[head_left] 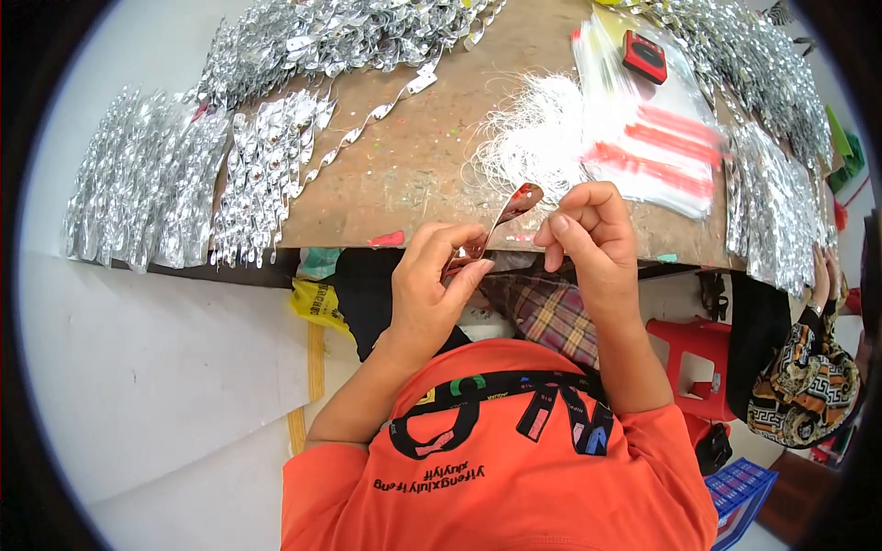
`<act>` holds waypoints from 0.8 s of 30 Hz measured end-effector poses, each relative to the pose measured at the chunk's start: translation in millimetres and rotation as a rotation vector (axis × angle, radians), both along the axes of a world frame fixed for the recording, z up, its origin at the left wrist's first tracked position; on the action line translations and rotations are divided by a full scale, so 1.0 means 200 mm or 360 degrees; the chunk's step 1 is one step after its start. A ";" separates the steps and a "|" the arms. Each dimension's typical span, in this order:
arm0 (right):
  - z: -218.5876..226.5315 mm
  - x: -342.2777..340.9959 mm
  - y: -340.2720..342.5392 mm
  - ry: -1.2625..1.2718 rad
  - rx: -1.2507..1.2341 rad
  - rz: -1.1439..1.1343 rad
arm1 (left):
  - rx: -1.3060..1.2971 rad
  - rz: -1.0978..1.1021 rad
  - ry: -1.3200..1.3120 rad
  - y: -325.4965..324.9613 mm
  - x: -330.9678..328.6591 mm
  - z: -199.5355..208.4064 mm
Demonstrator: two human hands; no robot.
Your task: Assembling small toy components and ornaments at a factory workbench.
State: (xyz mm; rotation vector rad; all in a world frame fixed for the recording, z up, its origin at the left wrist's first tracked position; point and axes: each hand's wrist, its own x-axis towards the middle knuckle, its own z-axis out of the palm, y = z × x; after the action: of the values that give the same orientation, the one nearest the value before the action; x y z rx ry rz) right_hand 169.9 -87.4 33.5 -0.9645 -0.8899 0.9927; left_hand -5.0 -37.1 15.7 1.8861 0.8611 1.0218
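Note:
My left hand pinches a shiny, twisted, mirror-like strip between thumb and fingers. The strip's free end rises to the right, reflecting red, with a small hole near its tip. Just right of that tip is my right hand, its thumb and forefinger brought together and the other fingers curled. Whatever lies between those fingertips is too fine to make out. Beyond my hands, a loose tangle of thin white strings rests on the brown tabletop.
Silver twisted strips hang over the left edge, with more heaped behind. Clear plastic bags with red bands and a small red-and-black device lie at right. Another person's hand touches strips at far right, near a red stool.

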 end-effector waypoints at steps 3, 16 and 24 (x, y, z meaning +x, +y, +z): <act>0.00 0.00 0.00 0.0031 -0.0017 0.0029 | -0.0002 -0.0008 -0.0068 0.00 0.00 0.01; -0.01 -0.01 0.01 0.0005 -0.0051 0.0018 | 0.0158 -0.0014 -0.0008 -0.01 -0.01 0.01; -0.02 0.01 -0.01 -0.0009 -0.0113 0.0144 | 0.0250 -0.0043 0.0044 -0.02 -0.02 -0.04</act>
State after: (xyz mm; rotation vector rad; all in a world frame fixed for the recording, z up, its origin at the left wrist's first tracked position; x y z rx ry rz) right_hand 172.2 -88.5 28.8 -0.9947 -0.9146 1.1050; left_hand -8.6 -40.4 7.5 2.0418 0.7885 1.0756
